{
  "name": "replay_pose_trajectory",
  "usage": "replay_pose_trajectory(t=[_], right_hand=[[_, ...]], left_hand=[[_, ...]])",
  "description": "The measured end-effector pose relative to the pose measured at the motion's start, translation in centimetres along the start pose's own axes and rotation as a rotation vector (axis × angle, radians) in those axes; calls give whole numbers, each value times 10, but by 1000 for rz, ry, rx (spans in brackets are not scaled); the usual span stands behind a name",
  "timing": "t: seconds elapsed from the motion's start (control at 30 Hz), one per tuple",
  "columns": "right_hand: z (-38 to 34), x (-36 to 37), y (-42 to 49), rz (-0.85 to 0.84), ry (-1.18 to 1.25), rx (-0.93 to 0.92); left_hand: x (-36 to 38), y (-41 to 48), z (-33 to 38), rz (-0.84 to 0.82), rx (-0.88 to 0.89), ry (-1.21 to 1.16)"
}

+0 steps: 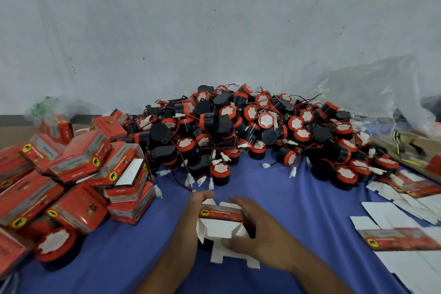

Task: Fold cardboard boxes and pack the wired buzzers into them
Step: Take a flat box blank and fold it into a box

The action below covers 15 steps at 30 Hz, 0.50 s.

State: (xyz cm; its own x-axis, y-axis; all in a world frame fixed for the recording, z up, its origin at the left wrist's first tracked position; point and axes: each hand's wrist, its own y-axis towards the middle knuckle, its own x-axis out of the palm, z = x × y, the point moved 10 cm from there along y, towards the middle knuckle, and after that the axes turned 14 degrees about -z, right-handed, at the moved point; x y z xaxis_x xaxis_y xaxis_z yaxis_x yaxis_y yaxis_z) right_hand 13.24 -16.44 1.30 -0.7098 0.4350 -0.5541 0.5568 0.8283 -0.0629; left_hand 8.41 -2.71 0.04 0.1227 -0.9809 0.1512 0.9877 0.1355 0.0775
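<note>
Box (222,213), half-folded, white flaps (220,230) open toward the camera, is held between 2 hands over blue cloth (310,210). Left hand (195,217) grips its left side; right hand (259,227) clasps its right side, thumb on a flap. Folded boxes (78,162) heap left; buzzer pile (250,126) and flat blanks (393,238) wait: much is left.

My feed is evenly lit and soft, with no hard shadows; faint shade sits under the hands (238,222). The wide lens bends the table (310,210) edges. The boxes (71,174) at left and the plastic bag (381,86) smear into blur.
</note>
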Motion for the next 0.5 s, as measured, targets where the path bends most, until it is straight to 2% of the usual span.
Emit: replay_pose_trajectory(t=[0.1,0.17,0.23,0.27,0.33,0.5], right_hand=[[4,-13,1,122,54,7],[13,-27,-2,240,200,19],[19,-33,-6,296,347,24],[18,-33,-7,299,390,24],[13,-28,-8,278,422,20],[2,-11,0,131,432,-52]], left_hand=[[17,5,12,-65,0,33],[17,8,11,-96,-7,100],[31,1,4,-306,3,236],[36,-5,3,-377,-7,255],[36,-11,3,-398,-20,234],[33,-6,11,-308,32,208]])
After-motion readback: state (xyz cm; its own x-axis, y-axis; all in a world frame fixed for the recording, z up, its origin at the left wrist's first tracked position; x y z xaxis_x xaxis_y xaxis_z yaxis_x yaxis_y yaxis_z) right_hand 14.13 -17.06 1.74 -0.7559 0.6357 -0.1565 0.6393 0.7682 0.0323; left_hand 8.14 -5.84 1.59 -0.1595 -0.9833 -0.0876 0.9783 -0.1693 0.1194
